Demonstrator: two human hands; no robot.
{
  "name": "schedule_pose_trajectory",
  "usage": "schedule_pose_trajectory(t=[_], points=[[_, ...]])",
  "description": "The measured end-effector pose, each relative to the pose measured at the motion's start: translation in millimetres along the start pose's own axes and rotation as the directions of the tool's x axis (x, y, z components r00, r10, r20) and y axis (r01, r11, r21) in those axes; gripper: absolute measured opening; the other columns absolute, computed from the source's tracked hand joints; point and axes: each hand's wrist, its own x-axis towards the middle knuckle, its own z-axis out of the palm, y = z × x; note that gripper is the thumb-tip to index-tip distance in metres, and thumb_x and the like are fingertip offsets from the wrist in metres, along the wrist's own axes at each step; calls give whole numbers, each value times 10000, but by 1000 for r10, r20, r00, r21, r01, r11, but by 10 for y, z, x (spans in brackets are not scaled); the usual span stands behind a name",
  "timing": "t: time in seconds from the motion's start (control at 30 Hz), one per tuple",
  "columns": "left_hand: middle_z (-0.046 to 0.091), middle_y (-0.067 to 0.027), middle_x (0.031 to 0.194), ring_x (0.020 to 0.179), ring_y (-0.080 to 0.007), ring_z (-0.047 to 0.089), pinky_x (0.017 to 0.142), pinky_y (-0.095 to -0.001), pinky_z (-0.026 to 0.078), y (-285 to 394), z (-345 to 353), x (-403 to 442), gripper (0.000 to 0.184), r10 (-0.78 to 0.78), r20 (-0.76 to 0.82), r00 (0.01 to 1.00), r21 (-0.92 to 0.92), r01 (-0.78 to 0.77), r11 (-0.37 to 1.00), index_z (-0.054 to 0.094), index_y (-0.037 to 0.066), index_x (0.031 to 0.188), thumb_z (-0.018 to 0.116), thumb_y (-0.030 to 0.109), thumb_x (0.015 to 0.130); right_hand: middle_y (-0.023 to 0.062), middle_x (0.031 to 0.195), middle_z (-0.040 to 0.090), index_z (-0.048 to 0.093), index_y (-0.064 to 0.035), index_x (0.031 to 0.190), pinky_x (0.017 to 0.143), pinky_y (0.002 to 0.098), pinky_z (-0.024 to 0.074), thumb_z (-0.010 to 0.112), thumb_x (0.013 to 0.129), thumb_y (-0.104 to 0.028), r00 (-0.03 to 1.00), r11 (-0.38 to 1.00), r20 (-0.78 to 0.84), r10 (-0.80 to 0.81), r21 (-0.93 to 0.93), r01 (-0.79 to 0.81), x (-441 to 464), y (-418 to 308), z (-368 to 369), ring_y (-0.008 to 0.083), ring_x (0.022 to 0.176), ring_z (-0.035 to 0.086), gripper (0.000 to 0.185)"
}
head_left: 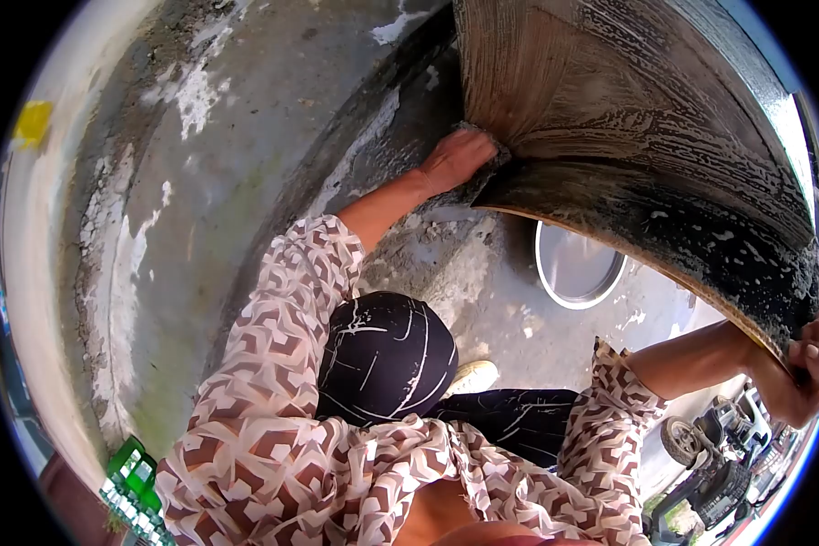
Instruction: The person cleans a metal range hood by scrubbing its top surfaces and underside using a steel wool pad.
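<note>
A large wet panel (610,100), brown with pale soapy streaks and black along its lower part, leans up in front of me on the right. The camera bends its outline. My left hand (464,159) is closed at the panel's left side, low by the inner corner. A dark grey wad-like thing shows around its fingers, too hidden to name. Far to the right, my right hand (796,378) has its fingers wrapped round the panel's thin wooden edge. Below that edge stands a round basin (581,264) with a white rim, partly covered by the panel.
Wet grey concrete (273,100) with white patches spreads to the left, bordered by a rough, crumbling ledge (109,300). A motorcycle (714,446) stands at lower right. Green crates (136,478) with bottles are at lower left. My bent knee (387,355) is close below my left arm.
</note>
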Motion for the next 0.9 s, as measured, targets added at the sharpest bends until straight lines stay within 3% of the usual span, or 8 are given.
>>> schedule_pose_trajectory(t=[0.1,0.2,0.3,0.43,0.57,0.77,0.8,0.9], points=[[569,-111,894,805,-303,584,693,-402,471,232,-506,549,273,-170,-320,932,-76,153,985,553,52,926,656,-23,684,-10,460,350,447,-106,530,510,288,314,363,970,-249,1000,1000,3,-12,-7,12,-22,18,5,122,446,347,471],[578,-142,938,852,-345,588,706,-422,485,348,-940,1053,344,-28,-476,879,-31,15,999,547,11,948,637,-106,637,-9,480,352,441,-104,564,511,293,316,375,966,-242,999,999,16,-37,-28,38,-4,2,-28,125,453,345,430],[595,-121,922,837,-304,597,707,-406,469,317,-893,1134,347,-55,-653,755,16,87,996,543,47,922,687,-51,622,-7,499,355,436,-101,598,513,298,317,387,962,-235,996,995,53,-71,-63,75,13,-57,-148,128,461,343,391],[577,-103,929,832,-285,598,691,-394,451,215,-424,569,328,28,-376,926,116,17,993,530,68,953,671,-31,673,-5,526,358,428,-97,643,514,305,319,403,956,-226,993,993,81,-91,-73,97,25,-95,-215,132,471,341,339],[542,-150,913,824,-353,580,713,-425,456,255,-140,142,277,-369,-200,908,-158,342,926,527,37,943,638,-64,710,-3,552,362,421,-94,689,516,312,321,419,950,-217,992,991,84,-96,-80,102,-2,-50,-185,136,482,338,289],[533,-182,904,787,-402,562,658,-425,466,429,-841,932,335,-281,-550,786,-179,217,960,502,9,990,635,-99,702,0,591,367,409,-88,757,519,323,323,443,941,-203,992,992,84,-93,-81,100,-39,-17,-149,142,497,334,220],[552,-173,906,814,-378,565,724,-369,476,450,-876,999,341,-356,-606,712,-212,286,934,505,4,961,651,-104,672,1,597,367,408,-87,768,519,324,324,447,940,-201,990,989,89,-107,-90,115,-16,-35,-179,143,500,333,209],[552,-169,906,810,-371,569,725,-368,474,479,-806,1001,349,-343,-616,709,-199,282,939,502,5,972,660,-96,678,3,617,370,402,-84,802,521,330,325,459,936,-194,989,989,101,-104,-93,114,-15,-31,-193,146,507,331,181]])
